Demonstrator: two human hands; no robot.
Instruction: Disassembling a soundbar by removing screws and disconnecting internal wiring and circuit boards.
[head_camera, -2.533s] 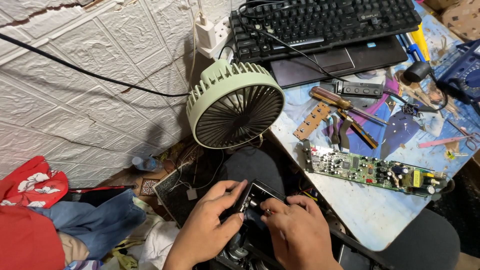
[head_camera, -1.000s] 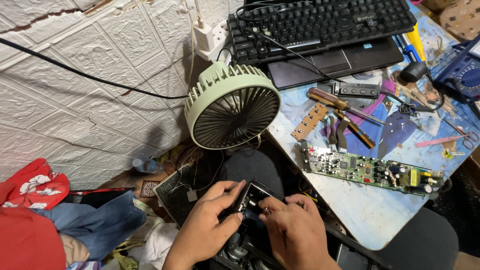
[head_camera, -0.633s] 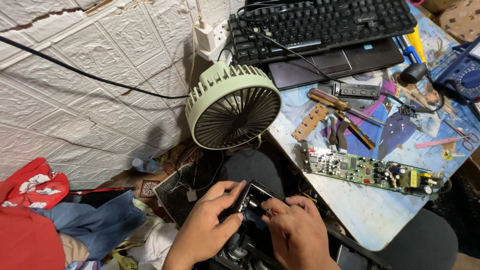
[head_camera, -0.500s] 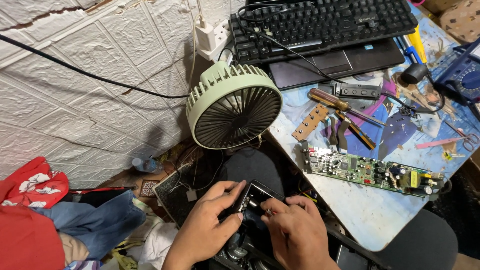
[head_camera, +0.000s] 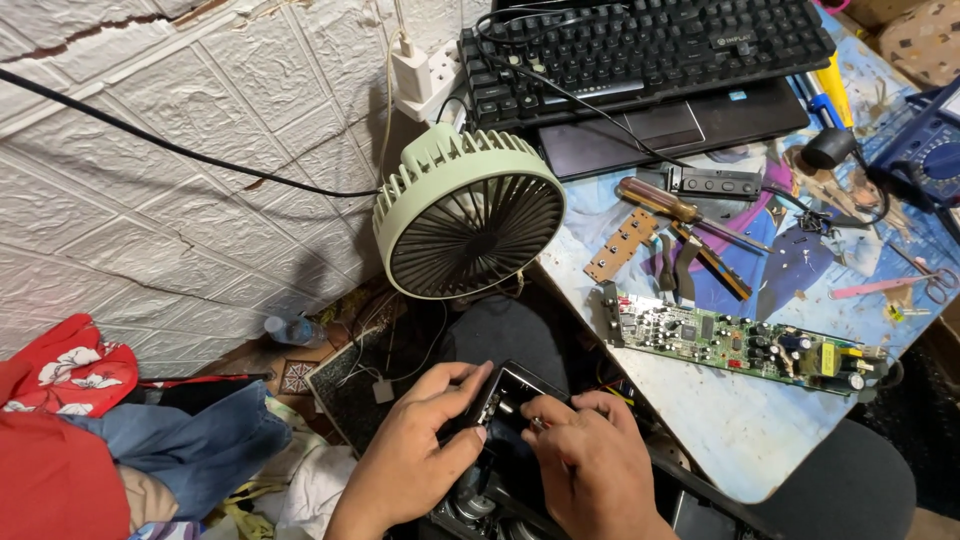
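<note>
small black device (head_camera: 512, 398), glossy face up, tilted, low between fan and lap

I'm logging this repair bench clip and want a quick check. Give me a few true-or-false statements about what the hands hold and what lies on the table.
1. Both hands, the left hand and the right hand, grip a small black device. True.
2. The green fan lies face down on the floor. False: it stands upright at the table's edge.
3. A long green circuit board lies on the table. True.
4. The screwdriver is in the right hand. False: it lies on the table.
</note>
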